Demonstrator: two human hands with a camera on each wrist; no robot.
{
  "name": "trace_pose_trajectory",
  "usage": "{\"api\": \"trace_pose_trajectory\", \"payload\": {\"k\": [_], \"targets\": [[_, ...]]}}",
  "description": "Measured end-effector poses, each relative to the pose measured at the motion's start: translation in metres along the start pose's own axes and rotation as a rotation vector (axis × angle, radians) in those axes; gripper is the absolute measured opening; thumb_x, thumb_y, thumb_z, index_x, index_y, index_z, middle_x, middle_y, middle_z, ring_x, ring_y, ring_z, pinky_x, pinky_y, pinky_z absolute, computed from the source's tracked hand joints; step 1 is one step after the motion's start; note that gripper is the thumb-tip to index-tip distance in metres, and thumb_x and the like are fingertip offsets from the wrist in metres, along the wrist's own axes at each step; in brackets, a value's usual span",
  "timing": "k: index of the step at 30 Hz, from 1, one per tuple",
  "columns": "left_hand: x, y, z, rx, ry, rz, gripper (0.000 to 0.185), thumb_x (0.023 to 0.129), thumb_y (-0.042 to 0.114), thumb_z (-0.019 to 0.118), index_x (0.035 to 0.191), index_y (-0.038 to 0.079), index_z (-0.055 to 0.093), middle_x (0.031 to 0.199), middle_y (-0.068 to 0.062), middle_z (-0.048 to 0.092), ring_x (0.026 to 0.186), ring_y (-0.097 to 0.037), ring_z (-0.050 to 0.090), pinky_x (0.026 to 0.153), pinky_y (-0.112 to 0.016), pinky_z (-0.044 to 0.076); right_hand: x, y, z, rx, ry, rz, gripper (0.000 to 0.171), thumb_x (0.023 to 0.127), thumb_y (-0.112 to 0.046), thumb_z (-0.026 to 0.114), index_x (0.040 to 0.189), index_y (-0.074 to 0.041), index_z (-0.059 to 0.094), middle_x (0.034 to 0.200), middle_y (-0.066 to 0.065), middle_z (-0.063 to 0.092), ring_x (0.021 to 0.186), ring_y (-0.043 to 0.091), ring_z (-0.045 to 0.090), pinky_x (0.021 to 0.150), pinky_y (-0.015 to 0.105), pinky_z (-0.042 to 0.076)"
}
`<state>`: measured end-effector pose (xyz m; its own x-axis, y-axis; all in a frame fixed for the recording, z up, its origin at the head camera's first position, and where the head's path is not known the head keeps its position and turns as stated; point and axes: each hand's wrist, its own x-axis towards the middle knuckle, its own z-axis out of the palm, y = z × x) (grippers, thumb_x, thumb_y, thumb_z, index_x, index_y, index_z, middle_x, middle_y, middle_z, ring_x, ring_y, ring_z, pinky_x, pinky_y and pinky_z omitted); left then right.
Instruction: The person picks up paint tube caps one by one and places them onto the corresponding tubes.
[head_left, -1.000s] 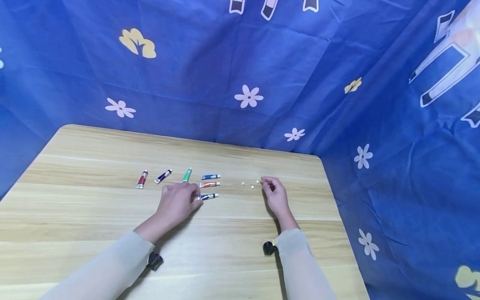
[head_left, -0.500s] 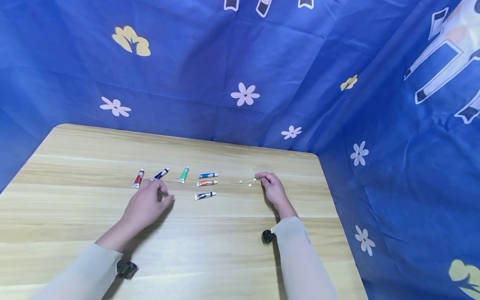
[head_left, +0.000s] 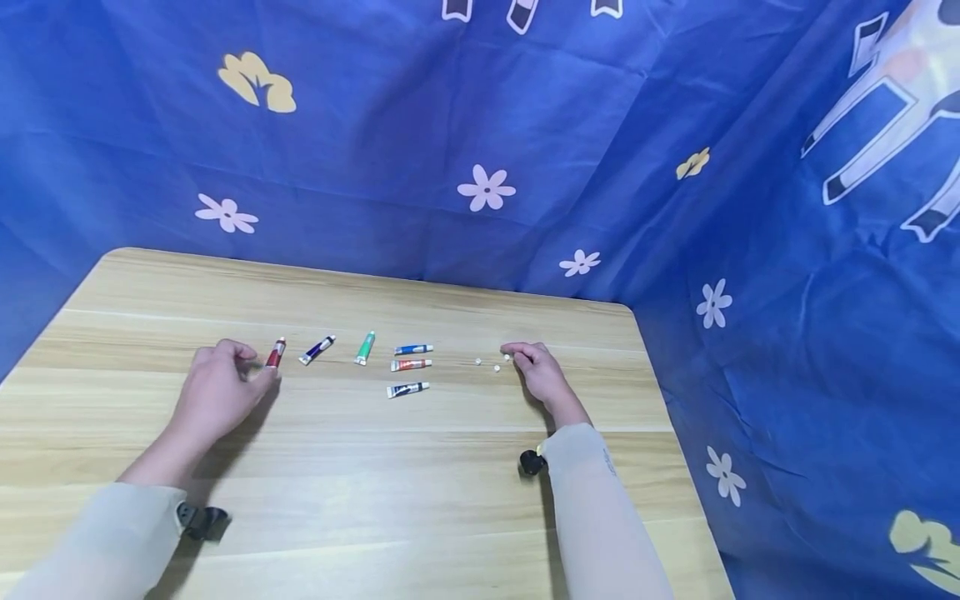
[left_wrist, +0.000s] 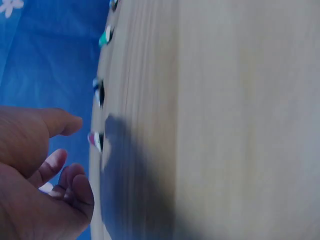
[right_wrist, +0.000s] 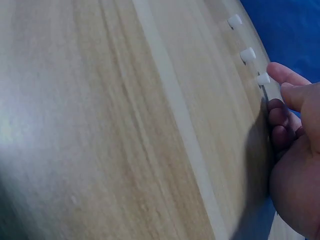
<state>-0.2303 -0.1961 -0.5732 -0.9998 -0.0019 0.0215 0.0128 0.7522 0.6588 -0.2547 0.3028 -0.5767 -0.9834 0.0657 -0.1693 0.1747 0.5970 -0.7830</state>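
My left hand [head_left: 225, 387] hovers at the near end of a red paint tube [head_left: 276, 353], thumb and forefinger apart on either side of its end. The left wrist view shows a gap between the fingers and the red tube [left_wrist: 94, 140]. Right of it lie a dark violet-blue paint tube [head_left: 317, 350] and a green paint tube [head_left: 365, 348]. My right hand [head_left: 542, 372] rests low over the table, forefinger extended to a small white cap [right_wrist: 263, 79] and its other fingers bent. Two more white caps, one nearer [right_wrist: 247, 55] and one farther [right_wrist: 234, 21], lie beside it.
Blue [head_left: 414, 350], orange-red [head_left: 411, 365] and black [head_left: 408, 389] paint tubes lie mid-table, caps pointing right. The wooden table [head_left: 360, 500] meets a blue patterned curtain [head_left: 360, 150] at its back and right edges.
My left hand has moved left from the black tube, past the green and violet-blue ones, to the red tube. My right hand has shifted only slightly, its forefinger reaching the nearest cap.
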Motion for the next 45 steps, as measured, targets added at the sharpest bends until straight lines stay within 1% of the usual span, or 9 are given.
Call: {"api": "trace_pose_trajectory", "payload": {"k": [8, 12, 15, 20, 26, 32, 35, 38, 45], "targets": [[0.012, -0.017, -0.009, -0.032, -0.035, -0.073, 0.064, 0.107, 0.035, 0.066, 0.135, -0.019, 0.047, 0.131, -0.040, 0.050, 0.117, -0.055, 0.048, 0.098, -0.070, 0.043, 0.001, -0.001, 0.003, -0.017, -0.012, 0.015, 0.029, 0.115, -0.021, 0.054, 0.131, -0.027, 0.077, 0.127, 0.008, 0.061, 0.121, 0.029, 0.060, 0.116, 0.050, 0.045], [0.016, -0.016, -0.012, 0.002, -0.030, -0.072, 0.058, 0.108, 0.038, 0.063, 0.128, -0.015, 0.050, 0.123, -0.037, 0.059, 0.110, -0.055, 0.057, 0.094, -0.066, 0.046, 0.001, -0.003, 0.003, -0.020, -0.009, 0.017, 0.028, 0.114, -0.022, 0.056, 0.130, -0.027, 0.078, 0.126, 0.009, 0.060, 0.119, 0.031, 0.060, 0.116, 0.051, 0.046], [0.019, -0.012, -0.012, 0.042, -0.034, -0.053, 0.054, 0.109, 0.038, 0.063, 0.123, -0.013, 0.051, 0.114, -0.033, 0.064, 0.101, -0.053, 0.063, 0.086, -0.062, 0.049, 0.000, -0.004, 0.003, -0.023, -0.001, 0.031, 0.026, 0.113, -0.022, 0.058, 0.129, -0.028, 0.078, 0.127, 0.008, 0.061, 0.121, 0.031, 0.060, 0.117, 0.051, 0.046], [0.021, -0.009, -0.011, 0.105, -0.041, -0.014, 0.050, 0.108, 0.035, 0.065, 0.118, -0.012, 0.054, 0.103, -0.029, 0.067, 0.092, -0.049, 0.065, 0.077, -0.058, 0.049, 0.001, -0.003, 0.004, -0.033, 0.004, 0.045, 0.026, 0.113, -0.024, 0.060, 0.129, -0.029, 0.078, 0.128, 0.006, 0.060, 0.123, 0.030, 0.060, 0.119, 0.052, 0.045], [0.020, -0.009, -0.009, 0.135, -0.046, 0.006, 0.045, 0.108, 0.034, 0.064, 0.115, -0.011, 0.058, 0.103, -0.029, 0.070, 0.093, -0.050, 0.066, 0.077, -0.056, 0.049, 0.001, -0.003, 0.005, -0.043, 0.022, 0.038, 0.024, 0.111, -0.025, 0.062, 0.128, -0.028, 0.079, 0.126, 0.006, 0.061, 0.120, 0.029, 0.061, 0.117, 0.050, 0.046], [0.020, -0.011, -0.009, 0.128, -0.062, 0.012, 0.045, 0.108, 0.038, 0.062, 0.113, -0.006, 0.064, 0.106, -0.027, 0.073, 0.094, -0.046, 0.070, 0.073, -0.049, 0.049, 0.001, -0.004, 0.005, -0.052, 0.034, 0.021, 0.023, 0.110, -0.023, 0.064, 0.128, -0.025, 0.079, 0.120, 0.006, 0.061, 0.108, 0.023, 0.059, 0.101, 0.039, 0.049], [0.021, -0.013, -0.010, 0.108, -0.078, 0.005, 0.048, 0.109, 0.044, 0.059, 0.113, -0.004, 0.064, 0.106, -0.026, 0.073, 0.095, -0.045, 0.070, 0.073, -0.047, 0.048, 0.001, -0.006, 0.005, -0.061, 0.038, 0.017, 0.023, 0.110, -0.022, 0.065, 0.128, -0.025, 0.080, 0.120, 0.006, 0.061, 0.106, 0.022, 0.058, 0.098, 0.037, 0.048], [0.022, -0.012, -0.011, 0.101, -0.093, 0.000, 0.051, 0.109, 0.049, 0.057, 0.112, -0.001, 0.064, 0.105, -0.023, 0.072, 0.095, -0.042, 0.069, 0.074, -0.044, 0.047, 0.001, -0.008, 0.005, -0.060, 0.044, 0.025, 0.023, 0.110, -0.022, 0.065, 0.128, -0.025, 0.080, 0.121, 0.006, 0.061, 0.107, 0.022, 0.059, 0.100, 0.038, 0.049], [0.017, -0.007, -0.009, 0.129, -0.097, -0.002, 0.053, 0.101, 0.048, 0.069, 0.112, -0.004, 0.062, 0.099, -0.021, 0.065, 0.091, -0.039, 0.064, 0.067, -0.038, 0.044, 0.000, -0.007, 0.010, -0.068, 0.057, 0.051, 0.021, 0.110, -0.023, 0.064, 0.124, -0.025, 0.081, 0.121, 0.007, 0.061, 0.108, 0.024, 0.060, 0.104, 0.043, 0.050]]}}
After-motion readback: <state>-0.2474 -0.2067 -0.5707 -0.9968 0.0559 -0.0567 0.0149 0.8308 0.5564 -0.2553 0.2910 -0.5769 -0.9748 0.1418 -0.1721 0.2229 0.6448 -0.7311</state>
